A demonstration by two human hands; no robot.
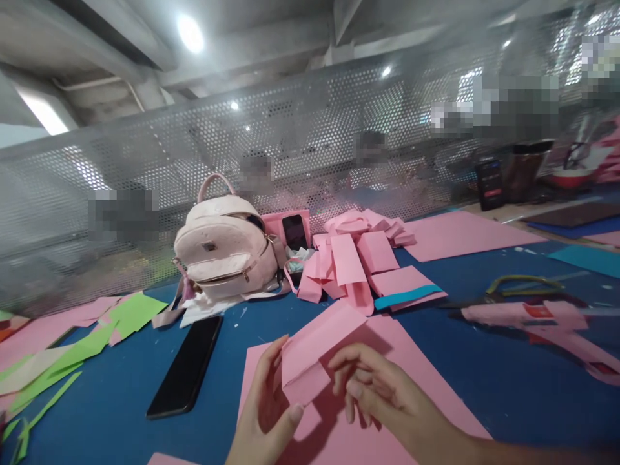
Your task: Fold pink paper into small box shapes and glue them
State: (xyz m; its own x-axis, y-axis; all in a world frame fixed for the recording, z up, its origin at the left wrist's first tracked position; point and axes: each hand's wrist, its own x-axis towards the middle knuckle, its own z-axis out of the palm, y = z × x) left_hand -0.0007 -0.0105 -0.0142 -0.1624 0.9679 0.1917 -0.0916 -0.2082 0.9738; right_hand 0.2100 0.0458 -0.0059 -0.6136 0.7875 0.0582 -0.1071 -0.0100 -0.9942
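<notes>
A folded piece of pink paper [322,349] is held at its left side by my left hand [271,394], fingers behind it and thumb at its lower edge. Close to its right edge is my right hand [375,387], fingers loosely curled and apart, with nothing visible in them. Whether a fingertip touches the paper I cannot tell. Beneath both hands lies a large pink sheet [416,394] on the blue table. Behind it sits a pile of folded pink paper pieces [356,258], one bearing a turquoise strip [407,297].
A pink glue gun [537,316] and yellow-handled scissors [523,284] lie to the right. On the left are a black phone [186,368] and green paper scraps [87,345]. A pale pink backpack [227,245] stands before the perforated metal screen [310,148]. Blurred people are beyond it.
</notes>
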